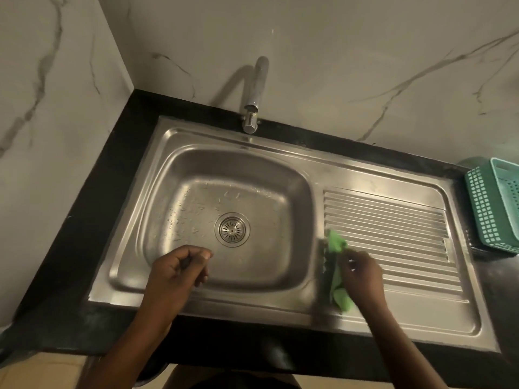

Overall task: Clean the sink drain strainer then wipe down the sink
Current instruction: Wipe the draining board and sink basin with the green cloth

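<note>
A stainless steel sink (303, 175) has a basin on the left and a ribbed drainboard (393, 228) on the right. The round metal drain strainer (232, 229) sits in the drain at the basin's middle, with water drops on the basin floor around it. My right hand (362, 276) grips a bright green cloth (337, 265) and presses it on the left edge of the drainboard, blurred by motion. My left hand (177, 270) hovers over the basin's near side with its fingers curled shut; nothing shows clearly in it.
A chrome tap (254, 94) rises at the back of the sink. A teal plastic basket (494, 203) stands on the black counter (92, 209) at the far right. Marble-patterned walls (365, 66) close off the back and left.
</note>
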